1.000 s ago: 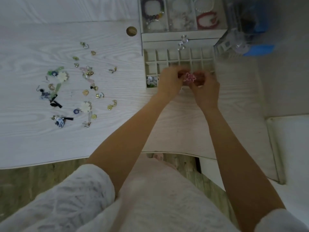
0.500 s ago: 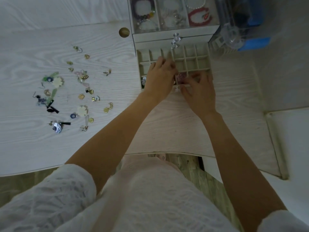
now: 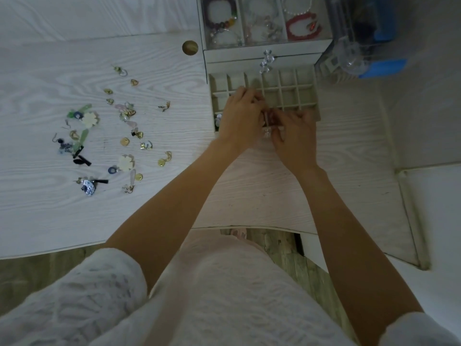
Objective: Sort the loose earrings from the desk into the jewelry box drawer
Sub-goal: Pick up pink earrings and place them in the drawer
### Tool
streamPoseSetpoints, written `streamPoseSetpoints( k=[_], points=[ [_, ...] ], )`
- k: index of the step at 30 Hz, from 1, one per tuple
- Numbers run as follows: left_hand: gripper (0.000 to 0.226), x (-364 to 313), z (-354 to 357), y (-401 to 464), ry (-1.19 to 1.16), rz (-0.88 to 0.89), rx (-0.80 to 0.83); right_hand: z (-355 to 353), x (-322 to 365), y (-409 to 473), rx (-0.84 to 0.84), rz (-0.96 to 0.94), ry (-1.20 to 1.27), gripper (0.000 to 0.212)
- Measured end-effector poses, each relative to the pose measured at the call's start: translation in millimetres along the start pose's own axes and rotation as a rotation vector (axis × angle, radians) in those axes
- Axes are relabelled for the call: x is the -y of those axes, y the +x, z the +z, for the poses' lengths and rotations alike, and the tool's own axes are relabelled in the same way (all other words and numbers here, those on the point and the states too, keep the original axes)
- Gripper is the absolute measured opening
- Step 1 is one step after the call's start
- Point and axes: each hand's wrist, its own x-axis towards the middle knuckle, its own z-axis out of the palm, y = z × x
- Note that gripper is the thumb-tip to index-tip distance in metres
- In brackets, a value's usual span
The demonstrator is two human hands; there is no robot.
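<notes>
Early going: both hands' grip (image 3: 270, 121) pinched together at the drawer (image 3: 305, 96) front row, contents unclear; most cells empty, earring pile (image 3: 107, 136) left of drawer on tabletop (image 3: 37, 83).

White wood-grain desk (image 3: 62, 221) bearing scattered loose earrings (image 3: 104, 136) at left. Jewelry box (image 3: 264, 49) standing at the far edge, its divided drawer (image 3: 294, 96) lying pulled out. Clear plastic container (image 3: 354, 56) sitting just beside it.
</notes>
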Motion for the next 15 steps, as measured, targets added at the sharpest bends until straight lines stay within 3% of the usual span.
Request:
streamPoseSetpoints(
  k=[3,10,13,15],
  points=[
    [0.029,3,-16,-9,-0.116,-0.032,-0.096,1,0,-4,0.008,0.044,0.018,0.041],
    [0.024,25,-54,-75,-0.218,-0.102,-0.039,-28,36,-24,-0.096,-0.058,0.031,0.027],
    [0.024,43,-74,-129,-0.210,-0.205,0.046,-23,72,-45,0.005,-0.178,0.142,0.023],
    [0.021,57,-85,-168,-0.202,-0.322,0.014,-4,92,-58,0.122,-0.264,0.195,0.020]
  ],
)
